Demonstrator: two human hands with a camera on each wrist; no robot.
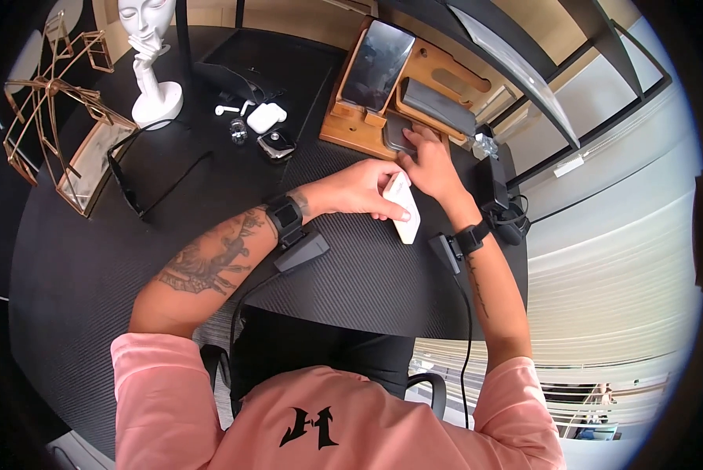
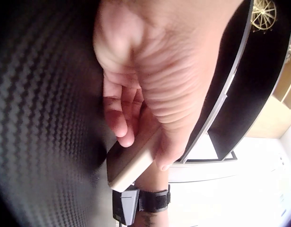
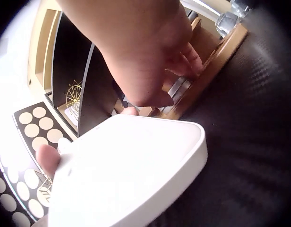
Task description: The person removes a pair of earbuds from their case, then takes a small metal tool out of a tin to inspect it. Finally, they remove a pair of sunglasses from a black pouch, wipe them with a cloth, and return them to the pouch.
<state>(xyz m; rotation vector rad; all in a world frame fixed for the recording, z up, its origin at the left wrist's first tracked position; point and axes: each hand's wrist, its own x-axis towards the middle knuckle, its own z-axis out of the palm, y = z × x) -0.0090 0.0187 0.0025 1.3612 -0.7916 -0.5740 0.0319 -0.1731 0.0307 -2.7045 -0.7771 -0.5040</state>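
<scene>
My left hand (image 1: pixel 363 188) grips a flat white block with rounded corners (image 1: pixel 404 215), the size of a power bank, thumb on one face and fingers behind. In the right wrist view the white block (image 3: pixel 131 165) fills the foreground. My right hand (image 1: pixel 433 164) reaches into the low front part of a wooden desk organizer (image 1: pixel 351 135). Its thumb and fingers hold a flat dark grey item (image 1: pixel 398 135) there; a silver edge of this item (image 3: pixel 178 88) shows between them in the right wrist view. A phone (image 1: pixel 379 63) leans upright on the organizer, and a grey case (image 1: pixel 437 106) lies on its raised tray.
On the black desk (image 1: pixel 351 270) lie sunglasses (image 1: pixel 136 192), a white earbud case (image 1: pixel 267 117) with loose earbuds, and a black-and-silver small case (image 1: pixel 276 145). A gold wheel ornament (image 1: pixel 50 86) and a white figurine (image 1: pixel 157 98) stand at left. A monitor (image 1: pixel 516 66) overhangs the back right.
</scene>
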